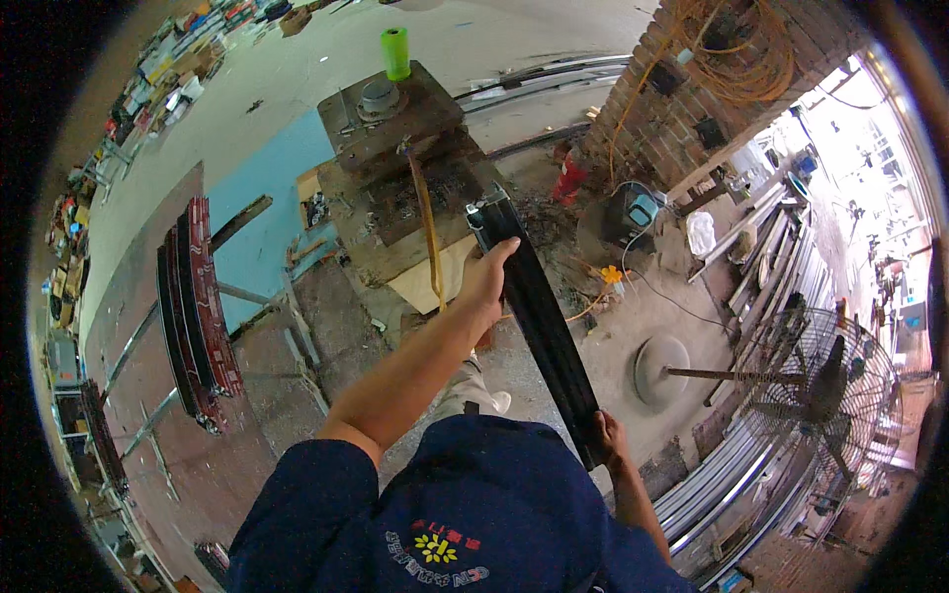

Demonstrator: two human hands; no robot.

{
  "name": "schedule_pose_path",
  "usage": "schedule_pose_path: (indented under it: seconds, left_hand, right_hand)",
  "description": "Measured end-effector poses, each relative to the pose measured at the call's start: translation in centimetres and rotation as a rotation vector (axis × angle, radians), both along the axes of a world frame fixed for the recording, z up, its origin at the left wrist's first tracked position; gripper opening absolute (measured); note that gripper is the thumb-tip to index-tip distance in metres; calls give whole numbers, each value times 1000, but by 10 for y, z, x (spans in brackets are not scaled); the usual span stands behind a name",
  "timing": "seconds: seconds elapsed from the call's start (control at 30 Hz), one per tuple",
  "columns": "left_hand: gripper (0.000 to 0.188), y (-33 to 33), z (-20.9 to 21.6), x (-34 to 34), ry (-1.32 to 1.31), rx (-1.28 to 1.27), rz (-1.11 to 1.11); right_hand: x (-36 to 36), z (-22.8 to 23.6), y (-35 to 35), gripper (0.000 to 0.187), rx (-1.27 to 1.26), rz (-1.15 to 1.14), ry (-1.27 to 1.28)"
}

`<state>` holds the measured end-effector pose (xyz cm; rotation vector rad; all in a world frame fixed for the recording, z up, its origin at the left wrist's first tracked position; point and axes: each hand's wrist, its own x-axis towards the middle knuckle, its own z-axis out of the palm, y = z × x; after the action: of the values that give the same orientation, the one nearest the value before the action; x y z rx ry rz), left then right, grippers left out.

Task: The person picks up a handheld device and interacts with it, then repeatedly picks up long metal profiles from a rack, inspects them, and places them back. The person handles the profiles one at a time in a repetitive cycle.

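Observation:
A long black metal profile (542, 321) with a bare, silvery cut end slants across in front of my body. My left hand (484, 280) is closed around its far part, thumb lying along the top face. At the near end my right hand (612, 438) grips the profile's right edge, its fingers partly hidden. Just beyond the far end stands a dark, dirty workbench (410, 198). On it a hammer (427, 222) with a long wooden handle lies with its handle toward me. A green cup (395, 54) and a round metal piece (379, 97) sit at the bench's far side.
To the left, several black and red profiles (196, 306) rest on a rack. A pedestal fan (820, 381) with a round base (662, 368) stands right, beside stacked metal bars (732, 484). Cables (647, 282) cross the floor near a brick wall (633, 99). Clutter lines the far left.

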<state>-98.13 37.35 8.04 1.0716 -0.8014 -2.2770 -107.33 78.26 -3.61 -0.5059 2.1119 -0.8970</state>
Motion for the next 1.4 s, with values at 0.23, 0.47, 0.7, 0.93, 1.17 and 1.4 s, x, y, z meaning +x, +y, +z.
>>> schedule_pose_path:
  seconds: [0.23, 0.47, 0.7, 0.93, 1.17, 1.4]
  left_hand:
    - [90, -45, -16, -12, -385, 112, 63]
    - [98, -70, -49, -18, -403, 145, 67]
    - [91, -77, -44, -6, -469, 162, 44]
    - [91, -87, -75, -2, -549, 15, 15]
    - [97, -98, -45, -6, -569, 123, 36]
    - [101, -100, -50, -9, -548, 134, 3]
  right_hand:
    - [-1, 37, -62, 54, 146, 100, 39]
    - [-9, 42, -93, 60, 320, 134, 104]
    - [-19, 40, -104, 67, 289, 219, 42]
    - [-16, 65, -118, 69, 309, 247, -2]
    - [-13, 67, -128, 69, 352, 234, -27]
    - [-12, 82, -146, 66, 359, 253, -9]
